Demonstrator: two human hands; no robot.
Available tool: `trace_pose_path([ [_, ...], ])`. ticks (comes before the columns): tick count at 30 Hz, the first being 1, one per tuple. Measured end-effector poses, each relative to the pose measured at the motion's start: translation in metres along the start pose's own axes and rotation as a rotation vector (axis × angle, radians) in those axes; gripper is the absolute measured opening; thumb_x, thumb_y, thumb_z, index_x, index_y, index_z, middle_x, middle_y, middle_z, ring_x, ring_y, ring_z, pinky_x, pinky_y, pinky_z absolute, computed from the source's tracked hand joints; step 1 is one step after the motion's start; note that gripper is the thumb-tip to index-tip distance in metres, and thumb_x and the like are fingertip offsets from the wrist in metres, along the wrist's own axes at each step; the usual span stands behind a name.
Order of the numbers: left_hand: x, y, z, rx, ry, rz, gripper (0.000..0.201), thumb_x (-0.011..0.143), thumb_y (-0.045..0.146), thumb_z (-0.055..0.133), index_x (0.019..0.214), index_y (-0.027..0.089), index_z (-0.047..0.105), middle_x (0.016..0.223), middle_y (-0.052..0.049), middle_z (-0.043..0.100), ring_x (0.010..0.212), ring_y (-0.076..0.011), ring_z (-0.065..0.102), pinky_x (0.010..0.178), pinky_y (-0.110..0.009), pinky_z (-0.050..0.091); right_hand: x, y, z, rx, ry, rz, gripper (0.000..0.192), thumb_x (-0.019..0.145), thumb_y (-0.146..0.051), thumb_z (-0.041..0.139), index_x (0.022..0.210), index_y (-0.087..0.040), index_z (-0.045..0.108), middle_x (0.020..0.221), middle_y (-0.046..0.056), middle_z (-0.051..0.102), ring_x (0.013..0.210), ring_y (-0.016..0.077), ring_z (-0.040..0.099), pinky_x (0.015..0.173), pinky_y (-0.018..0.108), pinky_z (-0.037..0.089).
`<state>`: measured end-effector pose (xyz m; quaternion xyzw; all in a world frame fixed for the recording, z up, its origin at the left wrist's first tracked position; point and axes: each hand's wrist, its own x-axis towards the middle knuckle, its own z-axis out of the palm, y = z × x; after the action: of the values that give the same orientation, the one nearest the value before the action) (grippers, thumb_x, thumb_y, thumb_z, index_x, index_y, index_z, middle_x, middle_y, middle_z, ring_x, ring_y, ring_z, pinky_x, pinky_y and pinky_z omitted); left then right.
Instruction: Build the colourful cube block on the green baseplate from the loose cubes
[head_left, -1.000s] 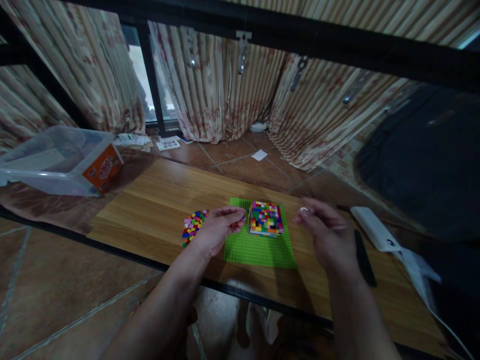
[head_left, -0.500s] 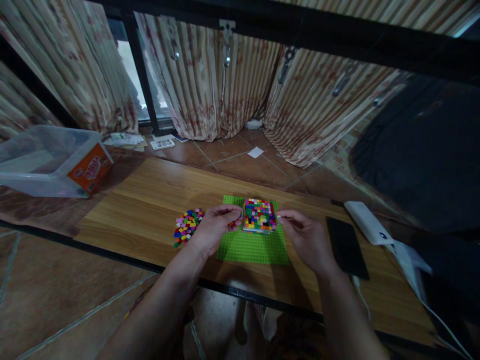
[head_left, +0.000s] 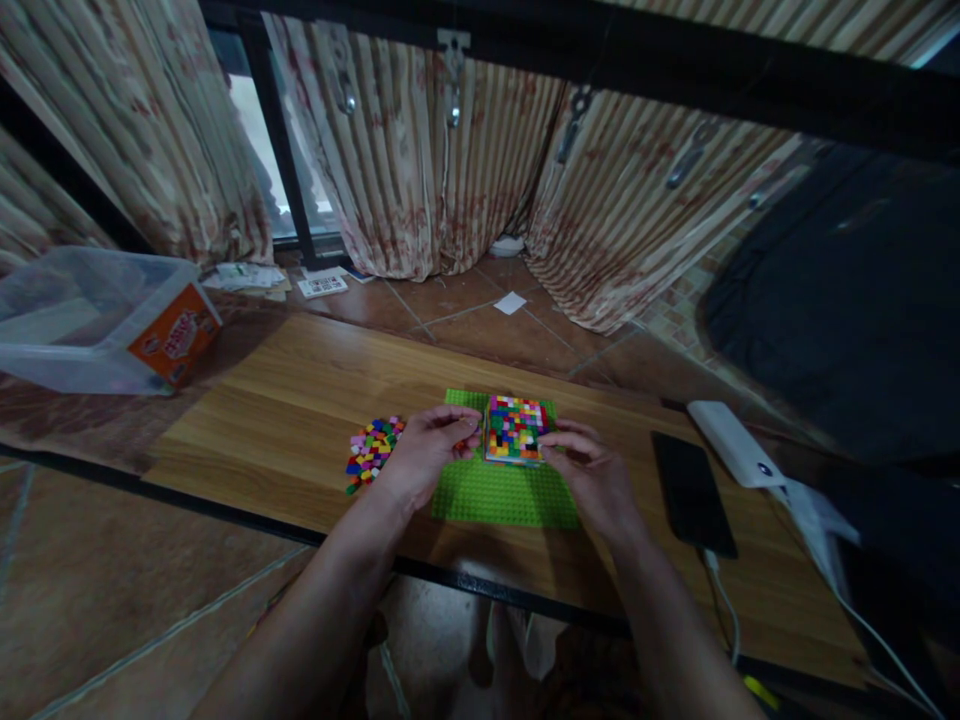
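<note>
A block built of small multicoloured building bricks (head_left: 514, 425) stands on a green baseplate (head_left: 502, 495). At the block's front right edge is my right hand (head_left: 592, 480), its thumb and forefinger pinched on a tiny whitish brick (head_left: 541, 441). My left hand (head_left: 424, 455) is just left of the block, fingers curled closed. Reddish bits that look like small bricks (head_left: 463, 450) peek out under its fingers; how many it holds is hidden. Beside the left wrist lies a loose pile of coloured bricks (head_left: 371, 450), partly covered by that hand.
The wooden table (head_left: 270, 400) has a dark front edge. A black phone (head_left: 694, 495) with a white cable lies to the right, beside a white elongated device (head_left: 731, 445). A clear plastic bin (head_left: 97, 320) with an orange label stands at far left. Striped curtains (head_left: 405, 170) hang behind.
My right hand has moved left, from beside the block to over its front right edge. The left hand stays almost in place.
</note>
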<state>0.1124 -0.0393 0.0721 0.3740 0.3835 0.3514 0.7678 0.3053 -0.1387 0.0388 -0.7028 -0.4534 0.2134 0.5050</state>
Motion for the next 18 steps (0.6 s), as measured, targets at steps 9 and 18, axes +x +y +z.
trace_pose_path([
  [9,-0.001,-0.001,0.001,0.007,-0.001,0.003,0.019,0.062,0.02,0.08,0.075,0.011,0.07,0.065,-0.001,0.063,0.057,-0.0076,0.056,0.055,-0.02,0.042,-0.002,-0.009,0.011,0.23,0.073,0.229,0.017,0.062,-0.036,0.076,0.071,-0.022,0.072,0.073,0.001,0.07,0.071,0.0182,0.061,0.072,0.033,0.047],
  [18,-0.001,-0.004,0.002,0.02,-0.011,0.0,0.017,0.065,0.02,0.079,0.077,0.01,0.07,0.064,-0.001,0.064,0.057,-0.0081,0.057,0.055,-0.02,0.042,0.0,-0.01,0.016,0.432,0.133,0.365,0.026,0.049,-0.03,0.082,0.069,-0.02,0.07,0.067,-0.001,0.068,0.064,0.0155,0.06,0.065,0.031,0.046],
])
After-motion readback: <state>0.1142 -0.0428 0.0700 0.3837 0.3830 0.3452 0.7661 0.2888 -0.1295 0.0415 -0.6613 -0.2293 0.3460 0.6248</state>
